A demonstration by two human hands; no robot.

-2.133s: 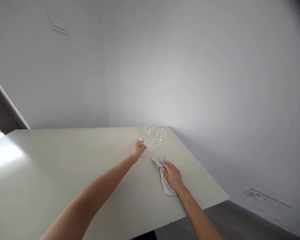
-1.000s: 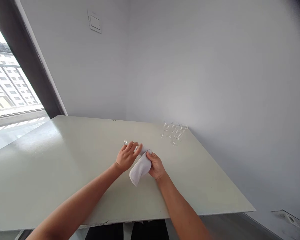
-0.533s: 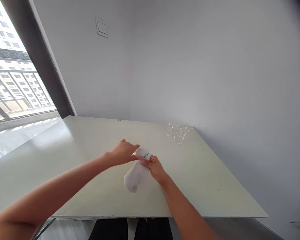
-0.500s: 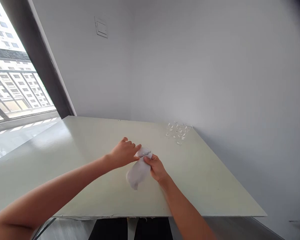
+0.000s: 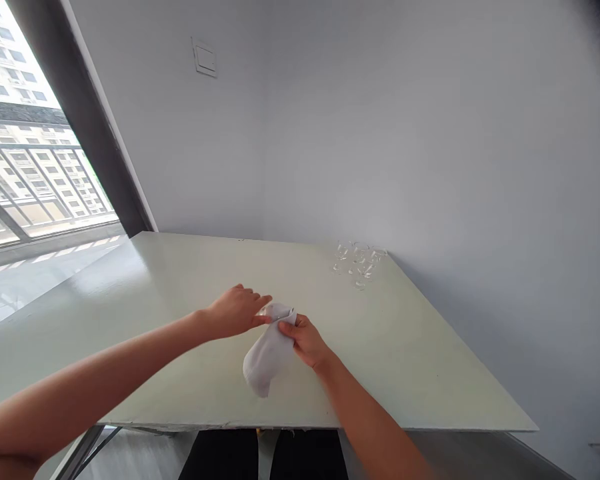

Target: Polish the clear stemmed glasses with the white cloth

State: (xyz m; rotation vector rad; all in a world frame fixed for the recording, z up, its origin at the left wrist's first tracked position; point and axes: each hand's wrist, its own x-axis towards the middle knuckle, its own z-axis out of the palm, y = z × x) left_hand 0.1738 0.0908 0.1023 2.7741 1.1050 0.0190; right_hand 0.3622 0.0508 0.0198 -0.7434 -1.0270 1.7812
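Observation:
Over the near middle of the table (image 5: 190, 373), a white cloth (image 5: 267, 360) hangs from my right hand (image 5: 307, 340), whose thumb and fingers pinch its upper part. My left hand (image 5: 237, 311) is closed at the other side, thumb and index finger around the edge of a clear glass (image 5: 266, 310). Only a glint of this glass shows; the cloth and fingers cover the rest. The loose end of the cloth droops down toward the table's front edge.
Several clear stemmed glasses (image 5: 360, 263) stand grouped at the table's far right corner, near the wall (image 5: 430, 147). A window (image 5: 40, 147) with a railing outside is on the left. My legs (image 5: 220, 457) are below the front edge.
Both hands have shifted slightly left and down in view, with the cloth and glass between them. The cloth's hanging end has swung left and lower.

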